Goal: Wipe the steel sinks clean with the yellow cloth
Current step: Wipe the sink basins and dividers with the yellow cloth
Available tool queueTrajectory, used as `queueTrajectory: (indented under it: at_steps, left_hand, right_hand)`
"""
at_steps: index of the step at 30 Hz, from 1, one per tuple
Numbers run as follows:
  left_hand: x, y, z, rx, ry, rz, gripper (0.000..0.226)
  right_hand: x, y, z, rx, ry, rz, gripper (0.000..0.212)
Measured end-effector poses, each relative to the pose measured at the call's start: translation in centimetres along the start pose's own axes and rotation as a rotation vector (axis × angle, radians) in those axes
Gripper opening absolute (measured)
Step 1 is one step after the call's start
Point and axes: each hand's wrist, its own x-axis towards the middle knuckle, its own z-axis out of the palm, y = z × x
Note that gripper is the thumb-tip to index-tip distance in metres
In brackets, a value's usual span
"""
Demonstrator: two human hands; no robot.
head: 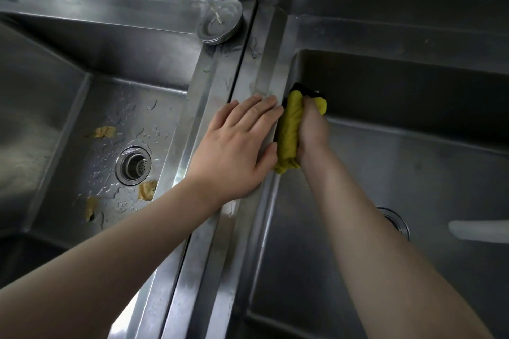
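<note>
The right hand (pixel 312 129) is closed in a fist around the yellow cloth (pixel 289 132), which is bunched into a thick roll and pressed against the upper inner wall of the right sink (pixel 413 168), just under its rim; a dark edge of the cloth (black, perhaps a backing or trim) pokes out beyond the knuckles. Touching the cloth on its other side, the left hand (pixel 239 146) lies flat and open, fingers spread, palm down on the steel divider (pixel 253 69) between the two basins, gripping nothing. Further out past that flat hand is the left sink (pixel 55 107), its floor beaded with water drops around a round strainer drain (pixel 133 165), with three yellowish scraps (pixel 104 132) lying near the drain. Beyond the fingertips of both hands, on the back ledge beside the divider, sits a small stack of round metal lids (pixel 220 22). Below the right forearm, part of the right sink's drain (pixel 396 221) shows, and a pale blurred object (pixel 479 231) lies near it.
</note>
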Motion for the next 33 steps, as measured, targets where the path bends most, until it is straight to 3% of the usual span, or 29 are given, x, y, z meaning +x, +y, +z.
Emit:
queueTrajectory:
  at_steps: [6, 11, 14, 18, 24, 33]
  left_hand:
    - [0.0, -0.1, 0.1, 0.005, -0.001, 0.004, 0.058]
    - [-0.1, -0.2, 0.1, -0.004, 0.005, 0.01, 0.057]
    - [0.0, -0.2, 0.1, -0.005, 0.005, 0.015, 0.056]
    - [0.0, -0.2, 0.2, -0.008, 0.003, 0.011, 0.056]
    - [0.0, -0.2, 0.3, -0.014, 0.016, 0.019, 0.055]
    - [0.1, -0.3, 0.4, -0.003, 0.019, 0.016, 0.057]
  right_hand:
    - [-3.5, -2.7, 0.1, -0.046, -0.033, -0.192, 0.04]
    - [-2.5, -1.6, 0.8, -0.102, 0.087, -0.33, 0.048]
    - [-0.1, -0.6, 1.2, -0.115, 0.069, -0.272, 0.05]
    - [3.5, 1.1, 1.4, -0.189, 0.102, -0.215, 0.075]
    - [6.5, 2.2, 1.2, -0.239, 0.159, -0.157, 0.056]
    - [10.1, 3.9, 1.1, -0.38, 0.19, -0.039, 0.063]
